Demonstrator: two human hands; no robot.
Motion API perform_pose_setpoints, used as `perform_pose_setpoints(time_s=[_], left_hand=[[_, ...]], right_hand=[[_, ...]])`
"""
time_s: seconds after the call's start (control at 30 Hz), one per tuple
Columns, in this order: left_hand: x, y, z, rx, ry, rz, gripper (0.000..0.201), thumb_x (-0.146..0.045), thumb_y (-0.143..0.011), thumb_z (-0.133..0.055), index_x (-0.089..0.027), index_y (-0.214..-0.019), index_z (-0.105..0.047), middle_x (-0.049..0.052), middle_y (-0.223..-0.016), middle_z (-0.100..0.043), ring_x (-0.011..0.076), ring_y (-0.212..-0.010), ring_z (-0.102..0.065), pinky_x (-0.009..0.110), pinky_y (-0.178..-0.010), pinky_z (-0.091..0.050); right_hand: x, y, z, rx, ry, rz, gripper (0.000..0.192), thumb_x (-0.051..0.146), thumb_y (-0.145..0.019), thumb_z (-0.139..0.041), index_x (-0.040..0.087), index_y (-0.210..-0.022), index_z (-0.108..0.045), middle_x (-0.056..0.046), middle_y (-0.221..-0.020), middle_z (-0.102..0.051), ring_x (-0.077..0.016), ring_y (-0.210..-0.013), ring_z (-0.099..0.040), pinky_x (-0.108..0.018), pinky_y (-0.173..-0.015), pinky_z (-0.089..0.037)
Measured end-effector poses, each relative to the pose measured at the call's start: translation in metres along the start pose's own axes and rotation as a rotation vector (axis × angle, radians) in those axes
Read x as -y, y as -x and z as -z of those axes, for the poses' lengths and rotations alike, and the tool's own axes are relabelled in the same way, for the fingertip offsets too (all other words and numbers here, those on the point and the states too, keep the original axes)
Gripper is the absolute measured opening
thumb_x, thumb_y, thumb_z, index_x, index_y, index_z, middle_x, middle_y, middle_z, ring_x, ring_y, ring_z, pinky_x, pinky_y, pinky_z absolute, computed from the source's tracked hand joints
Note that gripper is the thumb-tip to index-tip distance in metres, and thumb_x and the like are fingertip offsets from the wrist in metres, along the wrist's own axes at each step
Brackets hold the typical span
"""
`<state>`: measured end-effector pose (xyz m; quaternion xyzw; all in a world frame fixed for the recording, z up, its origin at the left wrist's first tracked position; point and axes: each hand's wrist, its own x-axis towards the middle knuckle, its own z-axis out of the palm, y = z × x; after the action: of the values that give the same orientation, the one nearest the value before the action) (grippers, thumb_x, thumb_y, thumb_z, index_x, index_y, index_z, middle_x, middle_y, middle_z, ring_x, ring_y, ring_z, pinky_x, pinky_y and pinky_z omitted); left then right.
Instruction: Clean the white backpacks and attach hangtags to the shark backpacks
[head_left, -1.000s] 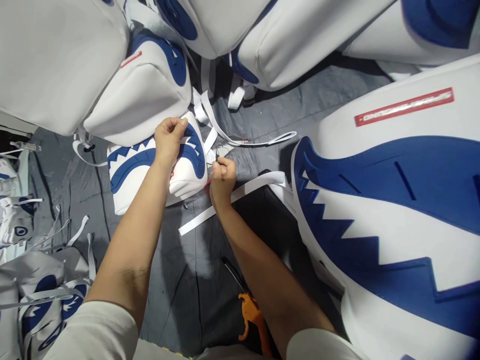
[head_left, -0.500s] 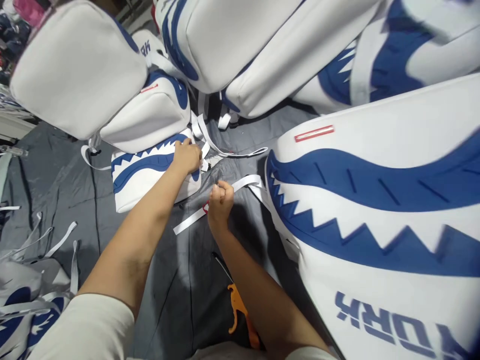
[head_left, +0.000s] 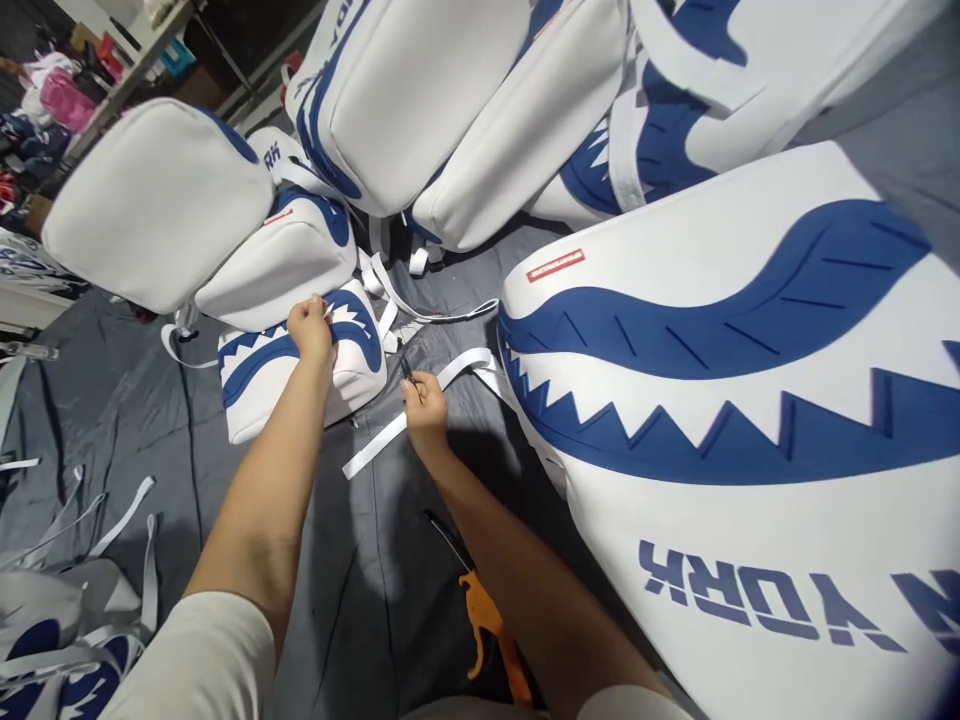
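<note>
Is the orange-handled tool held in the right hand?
No, the orange-handled tool lies on the grey cloth beside the forearm, while the right hand grips a thin dark tool.

I see a dark grey sheet [head_left: 375, 600] spread over the floor. Big white and blue pads [head_left: 720, 420] lie on it, with a small pad [head_left: 300, 375] nearby. Loose white straps [head_left: 416, 410] lie there too, and an orange tool [head_left: 487, 630].

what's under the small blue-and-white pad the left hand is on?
The small pad lies on the grey sheet, left hand on top. What's beneath its middle is covered.
</note>
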<state>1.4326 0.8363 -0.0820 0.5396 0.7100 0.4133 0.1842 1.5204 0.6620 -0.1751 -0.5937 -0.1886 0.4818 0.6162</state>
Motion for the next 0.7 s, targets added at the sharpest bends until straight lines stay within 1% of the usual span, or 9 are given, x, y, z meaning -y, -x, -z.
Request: perform_pose_setpoints(time_s=[0.07,0.17,0.23,0.37,0.53,0.63,0.7], left_hand=[[0.006,-0.002,0.001,-0.034,0.118,0.091,0.028,-0.035,-0.099,-0.039,-0.021,-0.075,-0.044,-0.001,-0.071,-0.053,0.009,-0.067,-0.055,0.022,-0.067,-0.049],[0.012,-0.002,-0.001,-0.051,0.375,0.222,0.028,-0.037,-0.095,-0.054,-0.02,-0.074,-0.047,-0.002,-0.071,-0.055,0.0065,-0.061,-0.053,0.019,-0.062,-0.048],[0.015,-0.002,-0.004,-0.052,0.485,0.267,0.028,-0.036,-0.091,-0.061,-0.019,-0.073,-0.05,-0.003,-0.07,-0.057,0.0061,-0.06,-0.052,0.019,-0.06,-0.047],[0.021,-0.004,-0.006,-0.036,0.475,0.255,0.026,-0.035,-0.089,-0.064,-0.019,-0.072,-0.052,-0.003,-0.07,-0.059,0.0064,-0.062,-0.053,0.018,-0.061,-0.046],[0.024,0.0,-0.007,-0.015,0.476,0.236,0.024,-0.033,-0.087,-0.066,-0.019,-0.073,-0.054,-0.004,-0.069,-0.058,0.0071,-0.064,-0.054,0.02,-0.064,-0.046],[0.023,0.002,-0.008,-0.038,0.422,0.228,0.025,-0.035,-0.089,-0.064,-0.019,-0.074,-0.053,-0.005,-0.068,-0.056,0.0061,-0.062,-0.051,0.022,-0.066,-0.045],[0.021,0.0,-0.007,-0.046,0.34,0.236,0.03,-0.041,-0.094,-0.057,-0.018,-0.074,-0.051,-0.006,-0.067,-0.055,0.0054,-0.066,-0.052,0.024,-0.07,-0.044]], right_hand=[[-0.002,-0.019,-0.015,0.033,0.02,-0.009,0.026,0.042,-0.08,-0.06,0.021,-0.095,-0.06,0.005,-0.066,-0.06,-0.0156,-0.065,-0.055,-0.026,-0.063,-0.043],[-0.004,-0.041,-0.038,0.079,0.048,-0.022,0.019,0.039,-0.082,-0.059,0.022,-0.088,-0.059,0.005,-0.062,-0.059,-0.0163,-0.063,-0.056,-0.027,-0.063,-0.042],[-0.005,-0.05,-0.05,0.101,0.06,-0.022,0.017,0.038,-0.082,-0.059,0.022,-0.086,-0.058,0.005,-0.061,-0.058,-0.0162,-0.062,-0.056,-0.028,-0.064,-0.041],[-0.01,-0.055,-0.06,0.105,0.077,-0.008,0.016,0.037,-0.083,-0.058,0.022,-0.086,-0.057,0.008,-0.056,-0.052,-0.0148,-0.057,-0.052,-0.027,-0.062,-0.039],[-0.014,-0.054,-0.06,0.085,0.088,0.012,0.016,0.037,-0.085,-0.054,0.021,-0.088,-0.057,0.009,-0.057,-0.048,-0.0136,-0.057,-0.049,-0.026,-0.061,-0.038],[-0.009,-0.051,-0.058,0.084,0.078,0.03,0.017,0.036,-0.085,-0.054,0.02,-0.089,-0.056,0.007,-0.06,-0.049,-0.0141,-0.062,-0.05,-0.027,-0.064,-0.038],[0.003,-0.043,-0.057,0.082,0.051,0.058,0.022,0.038,-0.088,-0.049,0.019,-0.098,-0.054,0.004,-0.069,-0.052,-0.0151,-0.069,-0.051,-0.028,-0.068,-0.04]])
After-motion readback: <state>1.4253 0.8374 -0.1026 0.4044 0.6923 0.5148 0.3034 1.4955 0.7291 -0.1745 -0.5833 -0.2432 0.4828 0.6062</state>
